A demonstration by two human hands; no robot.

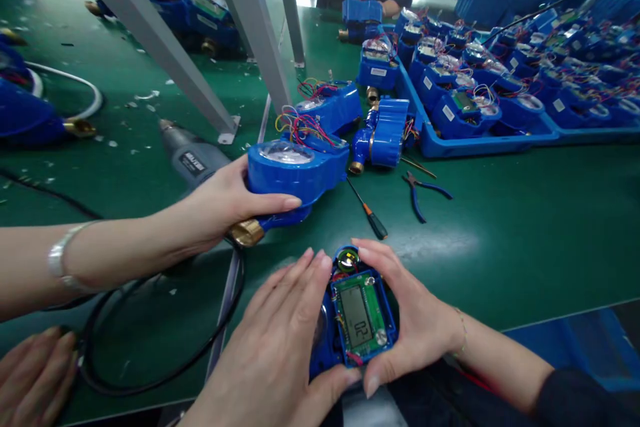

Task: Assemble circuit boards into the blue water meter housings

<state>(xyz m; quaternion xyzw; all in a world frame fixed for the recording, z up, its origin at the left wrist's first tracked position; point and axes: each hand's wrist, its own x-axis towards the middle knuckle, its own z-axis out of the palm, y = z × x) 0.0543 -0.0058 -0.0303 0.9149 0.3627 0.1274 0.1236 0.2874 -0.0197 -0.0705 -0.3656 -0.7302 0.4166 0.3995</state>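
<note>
- At near edge of green surface (525,240), I see left hand (280,353) and right hand (415,320), grip clamped on open meter (357,313).
- Co-worker's hand (225,203) holds second meter (295,177).

The scene is bright and evenly lit from above. The green tabletop (525,227) shows a pale glare patch just right of the pliers (425,192). Shadows are soft and short under the hands. Strong white light comes in behind the grey posts (260,33), where the picture is overexposed. Far from the posts, at the edges, straight lines bend and the trays (500,137) look blurred. The LCD board (361,313) is sharp.
</note>
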